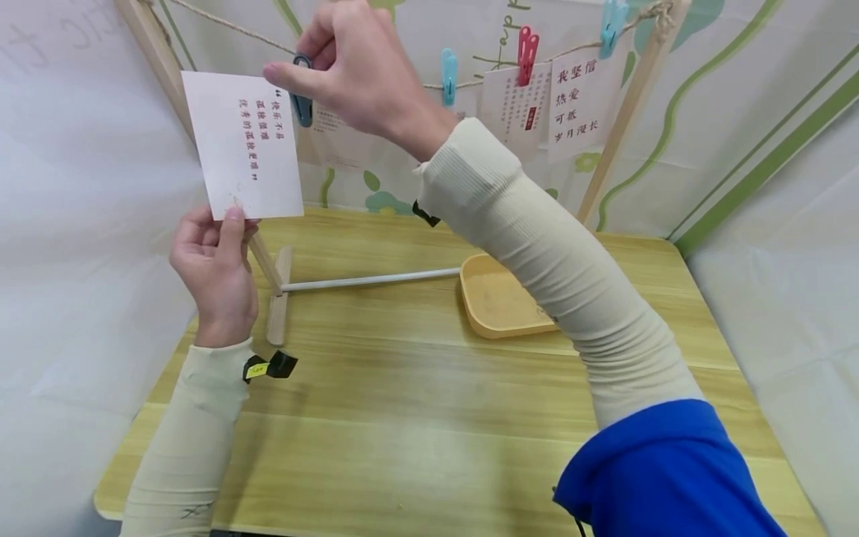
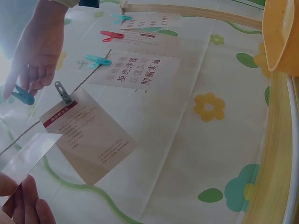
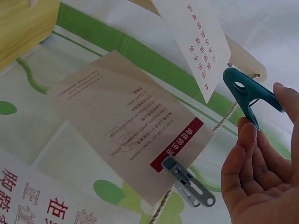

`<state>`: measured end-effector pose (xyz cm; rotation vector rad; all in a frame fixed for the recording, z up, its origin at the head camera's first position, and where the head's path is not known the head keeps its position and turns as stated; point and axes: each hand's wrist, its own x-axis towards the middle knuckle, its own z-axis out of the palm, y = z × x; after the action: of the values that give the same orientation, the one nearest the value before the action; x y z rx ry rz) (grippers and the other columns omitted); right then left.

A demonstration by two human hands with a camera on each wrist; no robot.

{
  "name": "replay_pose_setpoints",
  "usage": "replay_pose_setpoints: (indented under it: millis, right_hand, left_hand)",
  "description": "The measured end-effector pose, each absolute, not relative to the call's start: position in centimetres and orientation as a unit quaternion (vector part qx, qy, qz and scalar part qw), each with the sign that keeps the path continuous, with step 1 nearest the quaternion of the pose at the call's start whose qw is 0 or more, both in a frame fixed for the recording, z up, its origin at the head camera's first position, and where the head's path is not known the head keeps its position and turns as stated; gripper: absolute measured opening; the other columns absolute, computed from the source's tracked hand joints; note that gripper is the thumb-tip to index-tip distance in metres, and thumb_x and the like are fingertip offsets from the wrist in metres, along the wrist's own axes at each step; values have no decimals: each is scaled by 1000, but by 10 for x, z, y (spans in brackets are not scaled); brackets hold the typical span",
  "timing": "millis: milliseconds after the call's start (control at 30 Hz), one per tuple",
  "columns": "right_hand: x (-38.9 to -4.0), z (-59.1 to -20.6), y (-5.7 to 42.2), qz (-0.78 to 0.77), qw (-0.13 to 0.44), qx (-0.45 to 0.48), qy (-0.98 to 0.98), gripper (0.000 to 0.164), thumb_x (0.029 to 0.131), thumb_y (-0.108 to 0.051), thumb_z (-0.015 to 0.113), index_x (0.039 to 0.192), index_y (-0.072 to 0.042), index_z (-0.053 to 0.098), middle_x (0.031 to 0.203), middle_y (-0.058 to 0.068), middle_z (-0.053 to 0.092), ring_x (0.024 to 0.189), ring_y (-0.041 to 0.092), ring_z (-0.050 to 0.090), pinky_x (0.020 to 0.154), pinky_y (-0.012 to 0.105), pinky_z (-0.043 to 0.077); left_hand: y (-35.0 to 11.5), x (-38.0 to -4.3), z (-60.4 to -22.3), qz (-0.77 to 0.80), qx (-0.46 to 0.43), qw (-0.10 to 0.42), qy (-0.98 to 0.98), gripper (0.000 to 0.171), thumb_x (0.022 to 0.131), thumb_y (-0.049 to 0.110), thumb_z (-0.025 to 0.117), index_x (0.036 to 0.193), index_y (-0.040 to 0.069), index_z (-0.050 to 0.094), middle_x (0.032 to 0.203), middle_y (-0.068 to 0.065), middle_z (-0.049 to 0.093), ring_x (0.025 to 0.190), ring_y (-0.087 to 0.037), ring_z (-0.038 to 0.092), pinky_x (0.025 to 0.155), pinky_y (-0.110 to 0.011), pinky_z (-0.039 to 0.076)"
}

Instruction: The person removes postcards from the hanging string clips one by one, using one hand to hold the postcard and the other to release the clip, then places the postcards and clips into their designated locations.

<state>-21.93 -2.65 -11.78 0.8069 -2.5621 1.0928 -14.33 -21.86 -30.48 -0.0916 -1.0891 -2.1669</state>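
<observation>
My left hand (image 1: 218,268) pinches the lower edge of a white card (image 1: 244,142) printed with red characters, held upright near the left post. My right hand (image 1: 369,78) pinches a dark teal clothespin (image 3: 250,95) between thumb and fingers, beside the card's upper right corner. A gap shows between clothespin and card in the right wrist view. Behind them runs a twine line (image 1: 228,30). On it a grey clothespin (image 3: 187,182) holds a card with a red banner (image 3: 126,126), which is partly hidden behind my right hand in the head view.
Farther right hang more cards (image 1: 580,104) under a light blue clothespin (image 1: 448,74), a red clothespin (image 1: 526,56) and another blue clothespin (image 1: 612,28). Wooden posts (image 1: 627,119) carry the line. A yellow tray (image 1: 499,298) and a white rod (image 1: 369,281) are on the wooden table (image 1: 403,418).
</observation>
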Motion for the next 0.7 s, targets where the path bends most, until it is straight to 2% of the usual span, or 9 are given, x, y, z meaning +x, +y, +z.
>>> replay_pose_setpoints:
  millis: [233,433,700]
  right_hand:
    - [-221,-128,-14,375,126,286,-873,36,92,-41,82,107,-9,75,102,0,78,85,6,69,78,19,57]
    - [-220,-134,-5,376,109,270,-880,40,91,-41,83,110,-8,75,107,2,78,89,8,69,81,19,57]
    - [-219,-142,4,362,111,269,-886,40,92,-43,82,110,-8,76,104,1,76,89,8,67,82,18,57]
  left_hand:
    - [-218,-140,-306,-837,-31,347,-423,15,94,-5,73,107,-10,67,101,-23,72,81,-25,67,78,-27,63]
    - [-216,-137,-308,-843,-25,335,-420,16,93,-5,75,105,-10,65,96,-20,71,81,-24,68,78,-26,63]
    - [-216,-134,-313,-838,-19,326,-437,16,95,-2,75,107,-9,67,100,-21,71,84,-24,68,80,-26,63]
